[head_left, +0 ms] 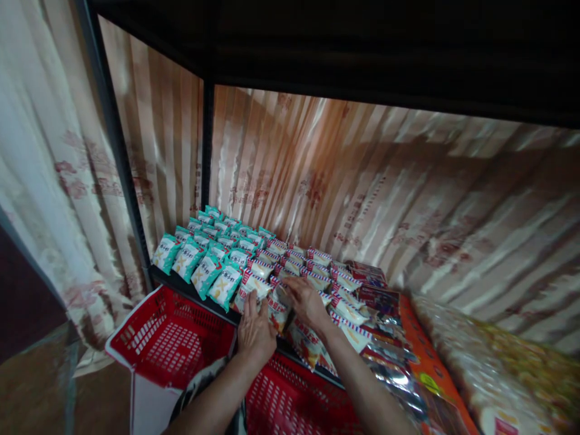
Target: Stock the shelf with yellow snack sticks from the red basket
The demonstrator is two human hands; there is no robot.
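Note:
My left hand (257, 331) lies with outstretched fingers against the lower front of a striped-edged snack bag (252, 284) on the shelf. Just to the right, my right hand (309, 303) is closed, its bent fingers and thumb at the upper edge of another snack bag (277, 308) in the front row. Part of that bag is hidden by the fingers. More bags with red, white and blue striped edges stand in rows behind and to the right. Left of them, rows of teal-and-white snack bags (225, 286) lean back in the corner.
A red plastic basket (181, 332) stands below the shelf edge at left, and another red basket (290, 402) is under my arms. Dark and orange packages (435, 368) and large clear bags (475, 356) lie at right. Black shelf posts (207, 145) and curtains (290, 163) enclose the back.

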